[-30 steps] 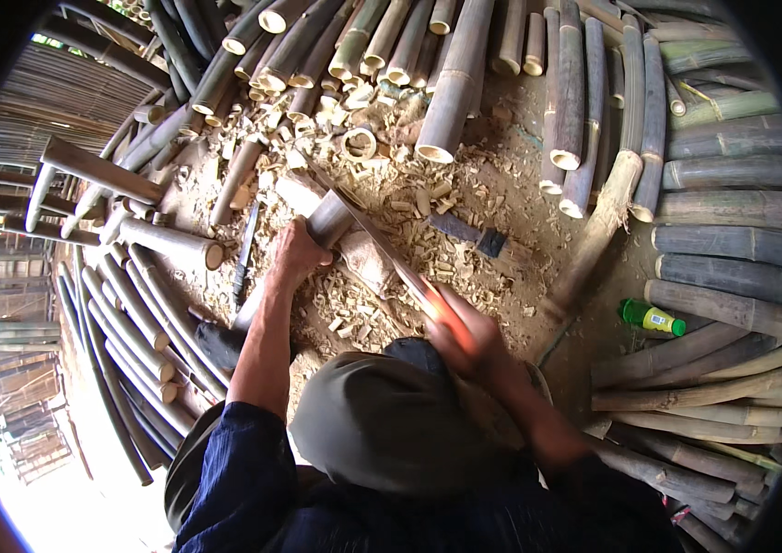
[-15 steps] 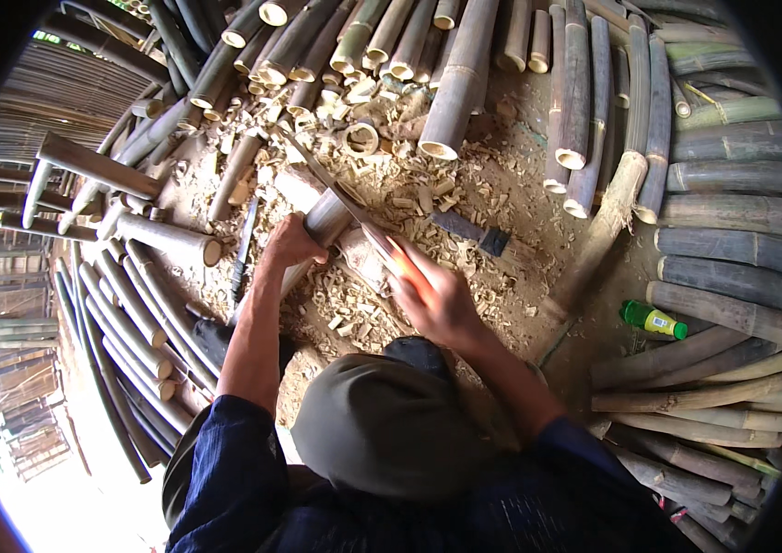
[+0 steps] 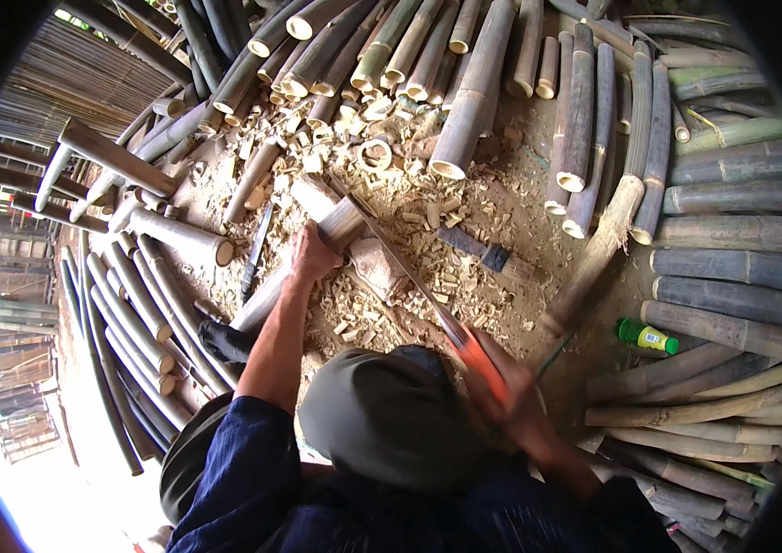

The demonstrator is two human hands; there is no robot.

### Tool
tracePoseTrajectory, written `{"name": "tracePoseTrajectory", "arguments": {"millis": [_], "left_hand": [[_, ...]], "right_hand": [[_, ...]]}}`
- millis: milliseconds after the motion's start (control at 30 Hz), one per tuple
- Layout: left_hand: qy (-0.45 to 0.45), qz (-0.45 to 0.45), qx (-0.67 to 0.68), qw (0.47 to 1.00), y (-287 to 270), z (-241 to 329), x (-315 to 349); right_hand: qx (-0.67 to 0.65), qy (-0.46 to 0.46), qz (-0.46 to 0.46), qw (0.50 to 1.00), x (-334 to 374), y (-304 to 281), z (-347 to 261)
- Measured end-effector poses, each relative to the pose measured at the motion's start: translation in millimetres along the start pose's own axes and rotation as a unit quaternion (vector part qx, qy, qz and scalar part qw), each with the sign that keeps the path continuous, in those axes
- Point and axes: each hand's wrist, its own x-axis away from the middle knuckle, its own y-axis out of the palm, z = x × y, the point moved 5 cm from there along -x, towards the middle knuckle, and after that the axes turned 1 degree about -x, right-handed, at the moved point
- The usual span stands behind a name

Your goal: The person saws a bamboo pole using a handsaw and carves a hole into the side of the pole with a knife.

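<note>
My left hand (image 3: 315, 254) is closed round a bamboo pole (image 3: 342, 226), which slants from the lower left up to its end near the middle. My right hand (image 3: 513, 392), slightly blurred, is wrapped round the orange handle of a handsaw (image 3: 432, 304). The saw's long metal blade runs up and left, lying across the pole's far end just beyond my left hand. Under the pole is a pale wooden block (image 3: 379, 267), partly hidden by pole and blade.
Wood chips and a cut bamboo ring (image 3: 374, 155) litter the ground ahead. A knife (image 3: 257, 244) lies left of the pole; a dark tool (image 3: 474, 245) lies right. Bamboo poles are stacked at the far side, left (image 3: 124, 323) and right (image 3: 732, 198). A green bottle (image 3: 647, 336) lies at right.
My right hand has drawn the saw back, down and to the right, so less of the blade reaches past the pole. My left hand keeps its grip; the view has shifted slightly.
</note>
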Motion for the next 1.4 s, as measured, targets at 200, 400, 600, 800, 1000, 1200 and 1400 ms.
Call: {"name": "tracePoseTrajectory", "arguments": {"millis": [200, 400, 600, 800, 1000, 1200, 1400], "left_hand": [[0.005, -0.052, 0.040, 0.998, 15.4, -11.0, -20.8], [-0.002, -0.065, 0.006, 0.998, 8.1, -23.1, -20.0], [-0.005, -0.085, 0.001, 0.996, -2.4, 4.4, -3.3], [-0.010, -0.078, -0.027, 0.997, 1.8, 4.8, -15.8], [0.057, -0.099, -0.008, 0.993, -8.0, 3.1, -26.8], [0.031, -0.168, -0.019, 0.985, 6.6, -9.7, -36.3], [0.006, 0.212, -0.057, 0.975, 9.1, 29.9, 33.6]], "right_hand": [[-0.062, 0.077, -0.002, 0.995, -46.5, 27.3, 14.2], [0.022, -0.011, 0.004, 1.000, -62.0, 50.8, 18.3], [-0.040, 0.005, 0.000, 0.999, -6.1, -5.2, 4.6], [-0.009, 0.051, 0.014, 0.999, -88.9, 67.2, 38.6], [0.027, -0.026, 0.037, 0.999, 35.3, -23.5, 11.2], [-0.008, -0.058, 0.058, 0.997, -110.6, 62.9, 23.8], [0.000, 0.050, 0.027, 0.998, -125.9, 76.2, 23.6]]}}
